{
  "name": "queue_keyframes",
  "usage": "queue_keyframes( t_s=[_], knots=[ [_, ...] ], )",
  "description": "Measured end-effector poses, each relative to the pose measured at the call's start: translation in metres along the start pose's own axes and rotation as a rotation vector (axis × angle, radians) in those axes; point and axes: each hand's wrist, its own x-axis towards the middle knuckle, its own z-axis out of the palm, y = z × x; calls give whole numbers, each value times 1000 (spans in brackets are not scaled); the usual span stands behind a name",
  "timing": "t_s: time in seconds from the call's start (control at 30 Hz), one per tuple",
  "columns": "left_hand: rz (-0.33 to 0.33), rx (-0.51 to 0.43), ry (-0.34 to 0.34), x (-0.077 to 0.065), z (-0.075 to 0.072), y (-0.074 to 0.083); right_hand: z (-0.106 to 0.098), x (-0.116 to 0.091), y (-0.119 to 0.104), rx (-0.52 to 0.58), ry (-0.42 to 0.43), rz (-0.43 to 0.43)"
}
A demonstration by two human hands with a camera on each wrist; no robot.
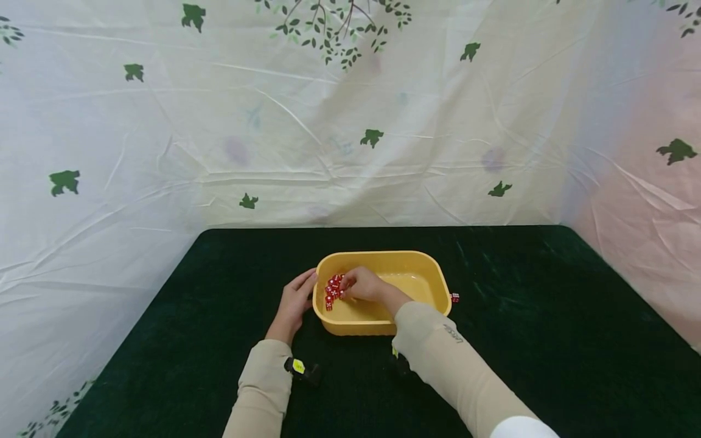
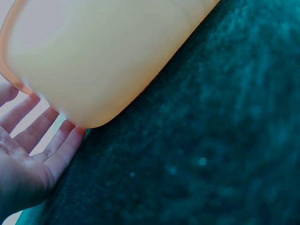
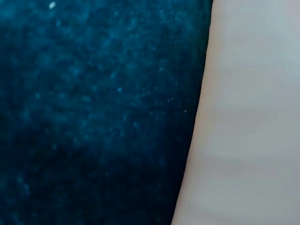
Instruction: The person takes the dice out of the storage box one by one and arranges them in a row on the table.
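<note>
A yellow plastic basin (image 1: 366,328) with rounded corners stands on the dark green cloth. Several red dice (image 1: 331,287) with white pips lie bunched at its left end. My right hand (image 1: 364,283) reaches over the front rim into the basin, fingers bent down and pinching a red die at the right side of the bunch. Outside the left end, my left hand (image 1: 296,298) rests its extended fingers against the wall. In the left wrist view those fingers (image 2: 35,131) are spread, their tips at the basin's pale-looking side (image 2: 108,61). The right hand is out of sight in the right wrist view.
Red dice (image 1: 455,297) sit on the cloth just outside the basin's right end. The dark green table cloth (image 1: 547,316) spreads out on both sides. Behind stands a pale curtain (image 1: 306,152) with green bird and leaf prints.
</note>
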Motion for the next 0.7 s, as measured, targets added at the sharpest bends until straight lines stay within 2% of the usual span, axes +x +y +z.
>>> queue_keyframes(
  t_s=[0.23, 0.43, 0.7],
  knots=[
    [-3, -7, 5, -1, 1, 1, -6, -3, -4, 32, -6, -21],
    [-5, -8, 9, -4, 0, 3, -18, -6, -11, 36, 27, -24],
    [-18, -17, 15, -6, 3, 4, -41, -18, -12, 69, 65, -105]
  ],
)
